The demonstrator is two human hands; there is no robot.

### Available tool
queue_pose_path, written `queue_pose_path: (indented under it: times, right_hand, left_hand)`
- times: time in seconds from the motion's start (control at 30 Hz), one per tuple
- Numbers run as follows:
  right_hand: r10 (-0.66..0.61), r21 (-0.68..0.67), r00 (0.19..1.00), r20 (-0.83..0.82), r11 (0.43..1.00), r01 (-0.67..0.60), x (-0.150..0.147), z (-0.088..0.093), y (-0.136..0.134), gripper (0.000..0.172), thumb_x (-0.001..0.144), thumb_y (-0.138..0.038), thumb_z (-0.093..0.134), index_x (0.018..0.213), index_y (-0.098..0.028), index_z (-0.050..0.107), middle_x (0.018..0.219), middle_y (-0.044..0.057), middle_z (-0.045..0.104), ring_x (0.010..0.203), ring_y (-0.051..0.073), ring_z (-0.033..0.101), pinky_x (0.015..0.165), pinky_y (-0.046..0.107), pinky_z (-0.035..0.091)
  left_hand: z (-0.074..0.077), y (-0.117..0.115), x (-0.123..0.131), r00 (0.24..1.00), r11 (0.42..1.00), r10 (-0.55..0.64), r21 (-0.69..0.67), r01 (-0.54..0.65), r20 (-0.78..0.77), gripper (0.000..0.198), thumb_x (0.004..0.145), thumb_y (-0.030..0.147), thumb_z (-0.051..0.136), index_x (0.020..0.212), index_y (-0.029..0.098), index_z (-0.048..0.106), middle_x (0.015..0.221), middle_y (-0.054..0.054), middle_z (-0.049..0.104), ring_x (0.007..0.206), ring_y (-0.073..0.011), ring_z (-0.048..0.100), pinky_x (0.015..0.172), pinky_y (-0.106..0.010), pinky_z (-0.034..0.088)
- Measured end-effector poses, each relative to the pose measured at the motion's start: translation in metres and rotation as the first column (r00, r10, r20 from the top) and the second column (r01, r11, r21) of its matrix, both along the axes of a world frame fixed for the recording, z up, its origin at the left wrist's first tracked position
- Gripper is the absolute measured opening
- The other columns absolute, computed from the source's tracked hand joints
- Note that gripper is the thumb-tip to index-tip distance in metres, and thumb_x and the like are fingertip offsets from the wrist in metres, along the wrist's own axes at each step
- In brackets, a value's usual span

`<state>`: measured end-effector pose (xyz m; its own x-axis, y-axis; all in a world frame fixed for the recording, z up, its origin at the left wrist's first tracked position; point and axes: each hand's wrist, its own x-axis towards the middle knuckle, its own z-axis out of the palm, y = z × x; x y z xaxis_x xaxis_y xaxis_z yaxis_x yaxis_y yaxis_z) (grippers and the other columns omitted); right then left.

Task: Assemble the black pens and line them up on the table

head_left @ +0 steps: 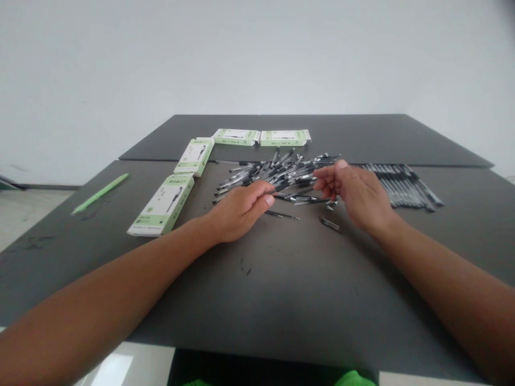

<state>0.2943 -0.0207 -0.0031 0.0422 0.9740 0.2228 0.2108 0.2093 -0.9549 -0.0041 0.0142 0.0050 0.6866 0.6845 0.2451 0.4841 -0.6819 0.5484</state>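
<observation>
My left hand is closed, thumb against fingers, on a black-gripped pen that points to the right. Facing it, my right hand has its fingers curled in near the pen's far end. Whatever those fingers hold, if anything, is hidden. Behind both hands spreads a loose pile of clear and black pens. A short black pen cap lies below my right hand, and thin refills lie beside my left fingertips.
To the right, several pens lie side by side in a neat row. White and green pen boxes line the left and back of the pile. A light green pen-like stick lies at far left on the dark table.
</observation>
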Motion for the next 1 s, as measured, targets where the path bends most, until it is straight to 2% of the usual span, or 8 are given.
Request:
queue_pose_path:
  times: [0.17,0.3,0.37,0.57,0.87,1.0]
  right_hand:
    - [-0.052,0.063,0.970,0.239,0.997,0.038,0.004,0.008,-0.002,0.050,0.109,-0.064,0.057,0.096,-0.021,0.080,0.087,0.008,0.074,0.072,0.020,0.062,0.066,0.035,0.047]
    - [0.051,-0.024,0.826,0.561,0.999,-0.045,0.010,0.015,-0.002,0.038,0.104,-0.052,0.064,0.084,-0.022,0.076,0.071,0.001,0.067,0.066,0.018,0.058,0.062,0.033,0.041]
    - [0.107,-0.077,0.761,0.640,0.994,-0.076,0.012,0.017,-0.002,0.032,0.100,-0.049,0.068,0.085,-0.022,0.077,0.069,0.000,0.066,0.064,0.017,0.056,0.061,0.032,0.039]
    - [0.170,-0.130,0.691,0.703,0.985,-0.110,0.011,0.021,-0.002,0.029,0.097,-0.046,0.065,0.086,-0.022,0.078,0.068,0.000,0.068,0.060,0.016,0.056,0.061,0.032,0.038]
    - [0.137,-0.134,0.634,0.761,0.990,-0.053,0.015,0.021,0.000,0.026,0.096,-0.042,0.064,0.089,-0.022,0.079,0.071,0.001,0.072,0.061,0.017,0.059,0.062,0.033,0.039]
    - [0.107,-0.124,0.557,0.823,0.992,-0.008,0.021,0.024,0.002,0.022,0.093,-0.036,0.064,0.087,-0.022,0.079,0.075,0.003,0.075,0.066,0.019,0.064,0.064,0.033,0.042]
  left_hand:
    - [0.000,0.000,-0.001,1.000,1.000,-0.004,-0.022,0.003,-0.010,0.036,0.115,0.049,0.045,0.118,0.020,0.066,0.081,0.002,0.068,0.076,-0.0164,0.064,0.071,-0.030,0.043]
    - [-0.001,0.000,0.000,1.000,0.999,0.002,-0.042,-0.002,-0.014,0.037,0.114,0.050,0.045,0.116,0.019,0.066,0.084,0.001,0.069,0.078,-0.0169,0.064,0.072,-0.030,0.043]
    - [-0.001,-0.001,-0.001,1.000,0.999,0.002,-0.049,-0.003,-0.022,0.037,0.114,0.050,0.045,0.116,0.019,0.066,0.085,0.001,0.070,0.079,-0.0171,0.065,0.073,-0.030,0.043]
    - [0.001,-0.001,-0.001,1.000,0.999,0.001,-0.047,-0.002,-0.020,0.035,0.114,0.048,0.046,0.116,0.019,0.066,0.086,0.001,0.070,0.079,-0.0170,0.065,0.074,-0.031,0.044]
    - [0.000,-0.001,-0.002,1.000,0.999,-0.007,-0.037,0.007,-0.014,0.037,0.114,0.048,0.046,0.118,0.018,0.067,0.089,-0.001,0.073,0.081,-0.0175,0.066,0.074,-0.031,0.045]
    - [-0.002,-0.001,-0.002,1.000,0.999,-0.008,-0.031,0.008,-0.011,0.036,0.114,0.047,0.046,0.120,0.019,0.067,0.090,-0.001,0.073,0.082,-0.0176,0.067,0.075,-0.031,0.045]
